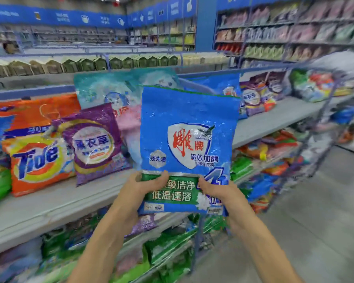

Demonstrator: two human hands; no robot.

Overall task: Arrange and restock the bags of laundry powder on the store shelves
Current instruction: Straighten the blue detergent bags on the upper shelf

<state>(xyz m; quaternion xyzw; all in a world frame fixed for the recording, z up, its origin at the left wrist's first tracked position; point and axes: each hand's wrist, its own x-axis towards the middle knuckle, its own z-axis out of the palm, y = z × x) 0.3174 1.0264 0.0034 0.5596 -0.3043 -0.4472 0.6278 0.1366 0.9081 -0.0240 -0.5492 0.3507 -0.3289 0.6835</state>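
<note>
I hold a blue laundry powder bag (187, 139) with a white shield, red characters and a green band upright in front of the grey shelf (55, 203). My left hand (143, 188) grips its lower left edge, thumb on the front. Its lower right corner is gripped by my right hand (219, 193). On the shelf behind stand an orange Tide bag (37, 162), a purple bag (94, 144) and a pale teal bag (108, 92).
More blue and purple bags (255, 94) stand further right on the same shelf. Lower shelves hold green, orange and blue bags (168, 248). A box row (86, 65) fills the upper shelf. Grey floor (315, 221) lies to the right.
</note>
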